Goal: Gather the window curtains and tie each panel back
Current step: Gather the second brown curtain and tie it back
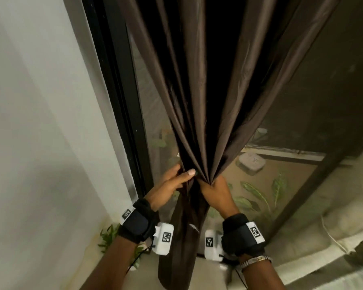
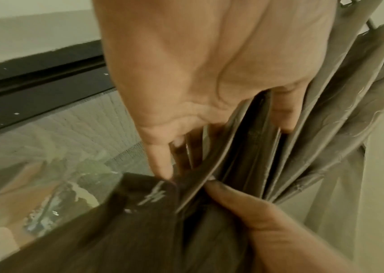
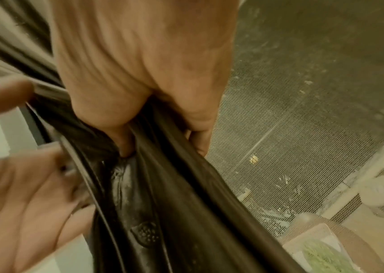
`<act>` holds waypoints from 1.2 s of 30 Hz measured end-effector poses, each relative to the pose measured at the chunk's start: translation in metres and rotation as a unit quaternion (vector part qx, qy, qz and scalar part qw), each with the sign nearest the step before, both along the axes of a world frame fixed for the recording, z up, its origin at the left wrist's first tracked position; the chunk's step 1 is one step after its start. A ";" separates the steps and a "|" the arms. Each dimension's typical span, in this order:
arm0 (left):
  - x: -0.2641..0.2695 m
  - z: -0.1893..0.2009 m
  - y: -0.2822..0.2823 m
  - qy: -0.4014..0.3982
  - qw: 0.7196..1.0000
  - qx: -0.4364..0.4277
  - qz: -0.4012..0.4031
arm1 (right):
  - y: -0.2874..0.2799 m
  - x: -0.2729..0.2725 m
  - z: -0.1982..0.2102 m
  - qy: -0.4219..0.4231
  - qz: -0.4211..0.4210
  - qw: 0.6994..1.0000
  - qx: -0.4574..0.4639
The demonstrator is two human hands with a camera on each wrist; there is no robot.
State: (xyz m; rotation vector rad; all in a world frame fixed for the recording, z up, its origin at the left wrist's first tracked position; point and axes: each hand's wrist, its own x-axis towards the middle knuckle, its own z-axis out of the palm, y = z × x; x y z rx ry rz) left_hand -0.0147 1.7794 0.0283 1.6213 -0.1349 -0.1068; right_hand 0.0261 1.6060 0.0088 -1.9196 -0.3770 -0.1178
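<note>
A dark brown curtain (image 1: 197, 101) hangs in front of the window, its folds drawn together into one bundle at about waist height. My left hand (image 1: 176, 181) holds the bundle from the left, thumb across the front and fingers behind. In the left wrist view that left hand (image 2: 198, 73) has its fingers (image 2: 160, 162) slipped among the curtain (image 2: 244, 147) folds. My right hand (image 1: 216, 191) grips the gathered folds from the right, touching the left. The right wrist view shows the right hand (image 3: 139, 64) closed round the curtain (image 3: 163, 184). No tie-back is in view.
A black window frame (image 1: 117, 101) and a white wall (image 1: 29, 122) stand to the left. Behind the curtain is a mesh screen (image 1: 270, 185) with leafy plants (image 1: 254, 193) outside. A small green plant (image 1: 109, 237) sits low on the left, and pale bedding (image 1: 333, 227) lies on the right.
</note>
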 end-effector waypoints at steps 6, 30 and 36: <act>-0.008 -0.058 -0.012 -0.028 0.974 0.173 0.142 | -0.015 0.022 0.000 0.020 0.014 1.000 -0.013; -0.016 -0.056 -0.032 -0.078 0.946 0.099 0.298 | -0.030 0.021 0.018 0.176 0.189 0.963 0.070; -0.014 -0.042 -0.040 0.017 0.948 -0.159 0.273 | -0.025 0.017 0.018 0.147 0.160 0.970 0.112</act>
